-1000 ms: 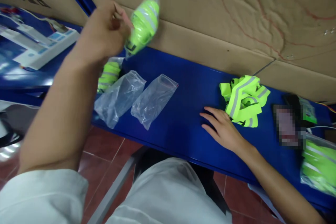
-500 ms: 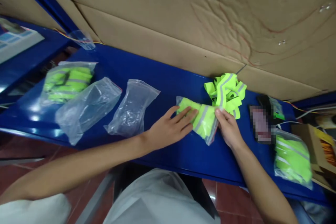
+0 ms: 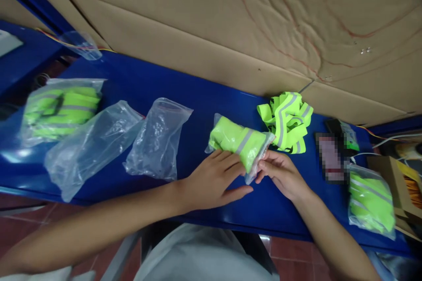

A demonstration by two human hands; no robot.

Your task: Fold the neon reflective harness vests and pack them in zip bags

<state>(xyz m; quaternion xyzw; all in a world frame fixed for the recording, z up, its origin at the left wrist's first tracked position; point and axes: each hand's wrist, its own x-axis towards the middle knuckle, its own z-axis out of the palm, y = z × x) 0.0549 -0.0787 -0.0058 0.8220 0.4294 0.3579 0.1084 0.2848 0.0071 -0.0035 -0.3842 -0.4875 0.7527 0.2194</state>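
Note:
A clear zip bag (image 3: 232,135) packed with folded neon-yellow reflective strap lies in front of me, its mouth towards the right. My right hand (image 3: 281,174) pinches the mouth edge between thumb and fingers. Along the bag's near side rest the fingers of my left hand (image 3: 212,180), stretched out with the thumb apart; part of the bag is hidden under them. Just beyond my right hand is a loose heap of the same neon reflective strap (image 3: 286,118). Two flat clear zip bags, a nearer one (image 3: 158,140) and a farther one (image 3: 94,147), lie to the left.
Filled bags of neon strap sit at the far left (image 3: 62,112) and far right (image 3: 371,202) of the blue table (image 3: 204,96). A blurred-out phone (image 3: 330,158), an open cardboard box (image 3: 389,171) and a clear plastic cup (image 3: 85,46) stand about. A cardboard panel (image 3: 198,30) rises behind.
My right hand has shifted from the bag's far corner to its mouth edge nearer me. My left hand has slid off the bag's top to its near side. The view has shifted slightly.

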